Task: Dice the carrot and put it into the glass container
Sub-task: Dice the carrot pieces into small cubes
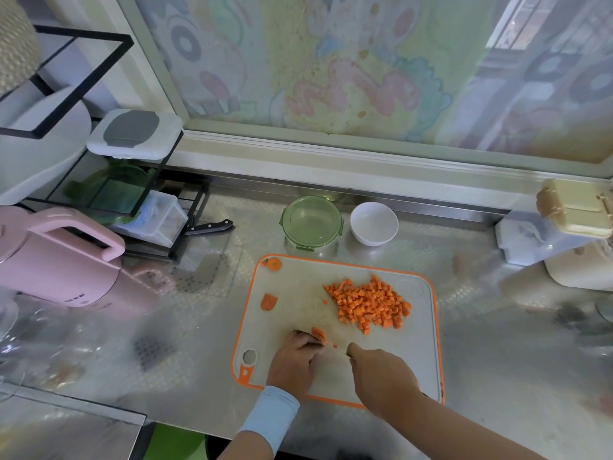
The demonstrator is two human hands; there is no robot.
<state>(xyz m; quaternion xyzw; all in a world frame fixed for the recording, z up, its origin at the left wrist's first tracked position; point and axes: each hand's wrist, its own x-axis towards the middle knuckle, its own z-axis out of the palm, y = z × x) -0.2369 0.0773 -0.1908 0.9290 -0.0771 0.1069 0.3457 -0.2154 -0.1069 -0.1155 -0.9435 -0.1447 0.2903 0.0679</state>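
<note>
Left hand [293, 358] low on the cutting board [292, 287], fingers curled onto the carrot piece [319, 334] at its tips; right hand [381, 376] just beside, fist wrapped round a dark handle [350, 352], blade too blurred to read; diced carrot [368, 303] heaped beyond both hands; glass container [311, 224] behind the board.

Orange on grey, silver desk [497, 343].
The cutting board [298, 310] is pale grey with an orange border, the carrot [368, 302] bright orange. The glass container [311, 222] has a clear green lid; the bowl [374, 223] is white, the kettle [56, 260] pink, the wristband [272, 413] light blue, the knife [349, 350] handle dark. The desk is silver with a fine grid pattern.
</note>
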